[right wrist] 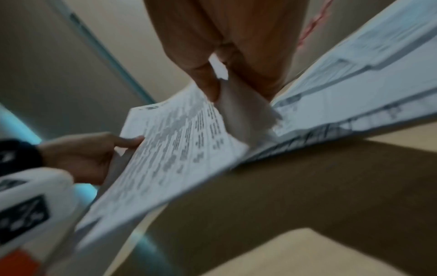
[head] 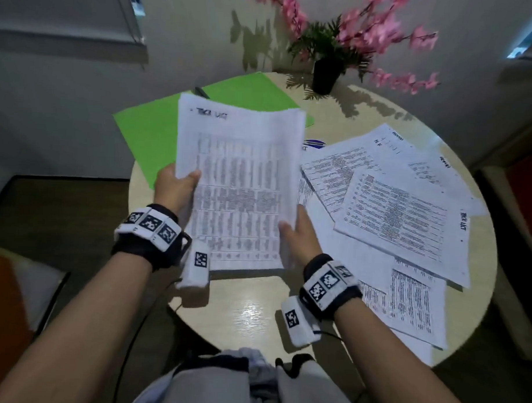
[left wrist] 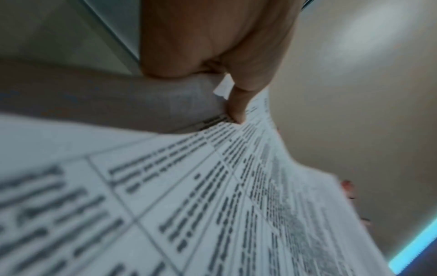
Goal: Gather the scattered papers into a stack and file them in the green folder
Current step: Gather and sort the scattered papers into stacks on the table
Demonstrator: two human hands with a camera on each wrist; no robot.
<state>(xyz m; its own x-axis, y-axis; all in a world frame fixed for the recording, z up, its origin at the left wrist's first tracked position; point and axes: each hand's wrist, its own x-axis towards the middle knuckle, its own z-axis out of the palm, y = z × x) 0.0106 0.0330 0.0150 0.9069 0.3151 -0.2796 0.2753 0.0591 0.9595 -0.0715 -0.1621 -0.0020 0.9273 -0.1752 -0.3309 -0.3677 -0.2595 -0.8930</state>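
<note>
I hold a stack of printed papers (head: 238, 185) up above the round table, tilted toward me. My left hand (head: 178, 186) grips its left edge, thumb on the top sheet. My right hand (head: 297, 229) pinches the lower right edge. In the left wrist view the thumb (left wrist: 236, 104) presses on the top sheet (left wrist: 189, 205). The right wrist view shows my right thumb (right wrist: 208, 82) on the stack (right wrist: 170, 149) and my left hand (right wrist: 89, 156) at the far side. The green folder (head: 152, 134) lies shut and flat on the table behind the stack, partly hidden by it.
Several loose printed sheets (head: 394, 212) lie overlapping across the right half of the beige round table (head: 246, 309). A black pot with pink flowers (head: 325, 73) stands at the back edge. A dark pen (head: 202, 93) lies by the folder's far edge.
</note>
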